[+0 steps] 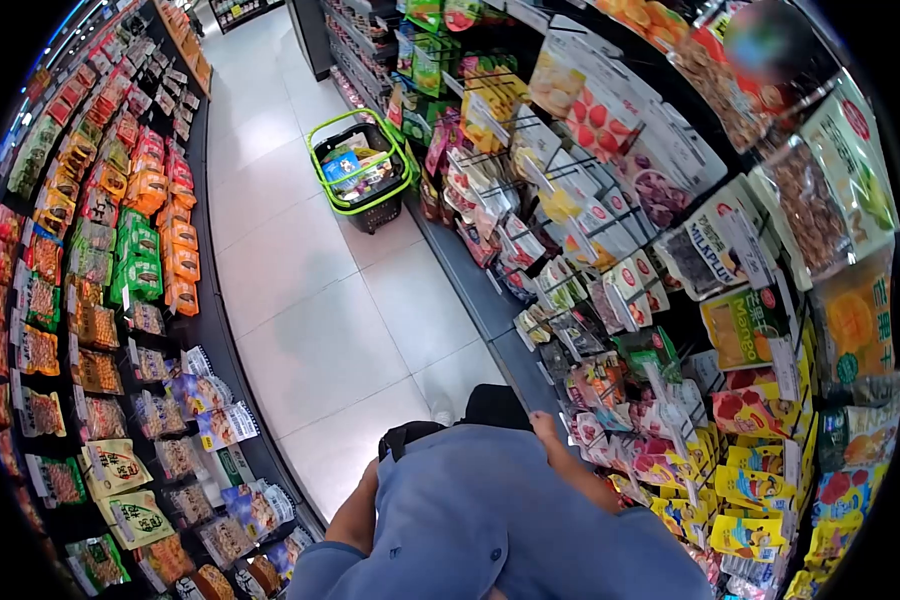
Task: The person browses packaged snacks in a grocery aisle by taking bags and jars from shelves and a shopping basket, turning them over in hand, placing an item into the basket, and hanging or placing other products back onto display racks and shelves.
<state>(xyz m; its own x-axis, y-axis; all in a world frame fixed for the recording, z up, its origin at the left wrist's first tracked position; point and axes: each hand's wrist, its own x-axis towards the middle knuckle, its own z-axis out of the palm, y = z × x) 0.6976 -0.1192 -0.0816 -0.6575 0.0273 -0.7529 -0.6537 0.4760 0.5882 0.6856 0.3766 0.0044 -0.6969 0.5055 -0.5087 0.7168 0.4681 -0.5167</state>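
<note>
Blue shirt (490, 500) below us, we stand in a shop aisle on pale floor tiles (300, 300). Our right hand (543, 425) hangs beside the right-hand shelves, near pink-and-white packets (591, 436); we cannot tell whether it is curled or spread. Our left forearm (360, 510) runs down along the shirt, its hand out of sight. Ahead, a black basket (375, 216) with bright green handles stands on the floor near the right-hand shelves, packaged goods (345, 170) inside.
</note>
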